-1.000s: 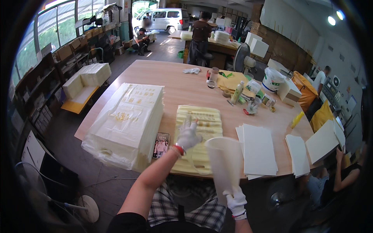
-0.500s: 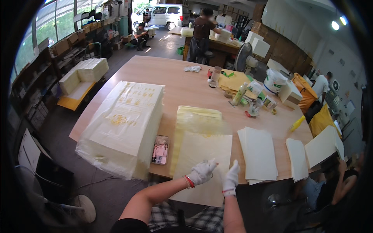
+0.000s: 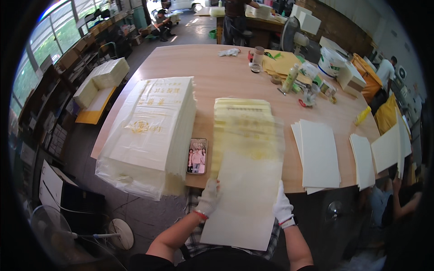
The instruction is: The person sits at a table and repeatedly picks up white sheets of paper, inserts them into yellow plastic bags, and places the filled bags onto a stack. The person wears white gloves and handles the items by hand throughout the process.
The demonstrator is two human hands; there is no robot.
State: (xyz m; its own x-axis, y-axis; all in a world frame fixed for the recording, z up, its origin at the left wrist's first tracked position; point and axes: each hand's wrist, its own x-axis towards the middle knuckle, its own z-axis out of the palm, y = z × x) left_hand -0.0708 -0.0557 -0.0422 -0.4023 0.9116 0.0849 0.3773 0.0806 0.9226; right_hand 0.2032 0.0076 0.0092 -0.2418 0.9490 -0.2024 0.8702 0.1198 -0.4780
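Note:
A stack of pale yellow printed plastic bags [image 3: 242,108] lies in front of me on the table. A large white board [image 3: 244,203] reaches out from the blurred, see-through film of the top bag, and its near end overhangs the table edge above my lap. My left hand [image 3: 209,198], in a white glove, is closed at the board's left edge. On the opposite edge my gloved right hand [image 3: 283,205] grips the board, fingers pointing away from me. The fingertips are partly hidden. A phone [image 3: 197,156] with a lit screen lies left of the bags.
A tall plastic-wrapped stack [image 3: 147,122] stands at the left. White boards [image 3: 318,153] and a narrower pile [image 3: 362,160] lie to the right. Bottles, tape and a white bucket [image 3: 331,62] crowd the far right. A person [image 3: 398,203] sits at the right edge.
My hands have parted and moved to the board's two sides. The board's far end now shows beneath the blurred printed film, which spreads further over it. The view has tipped downward.

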